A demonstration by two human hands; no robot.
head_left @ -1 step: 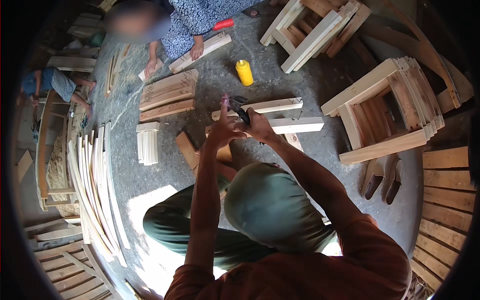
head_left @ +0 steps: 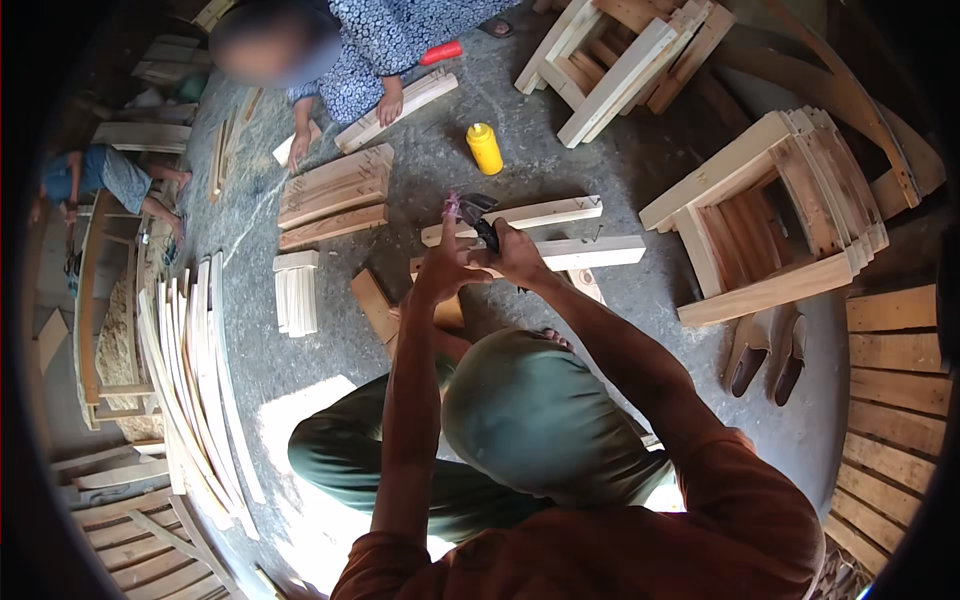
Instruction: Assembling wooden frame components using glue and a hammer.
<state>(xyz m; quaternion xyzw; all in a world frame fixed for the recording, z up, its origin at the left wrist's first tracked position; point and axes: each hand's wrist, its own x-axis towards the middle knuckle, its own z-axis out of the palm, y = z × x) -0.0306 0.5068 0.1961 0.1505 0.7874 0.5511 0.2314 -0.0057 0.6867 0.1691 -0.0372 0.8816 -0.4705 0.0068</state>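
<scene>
My right hand [head_left: 520, 258] is closed round the black handle of a tool [head_left: 487, 235] with a grey metal head; its exact kind is hard to make out. Close beside it, my left hand [head_left: 440, 275] has its index finger stretched up, and something pink [head_left: 451, 207] sits at that fingertip. The left thumb side reaches toward the right hand. Below and beyond the hands, two pale wooden bars lie on the floor, a farther bar [head_left: 550, 212] and a nearer bar [head_left: 615, 249] with what looks like a nail standing up from it.
A yellow bottle [head_left: 484, 150] stands beyond the bars. Stacked wooden frames [head_left: 730, 165] are at the right, with shoes [head_left: 748, 355] nearby. Planks [head_left: 335, 185] and long strips [head_left: 205, 370] lie left. Across from me, a person's hand [head_left: 390, 105] rests on a board; another person sits far left.
</scene>
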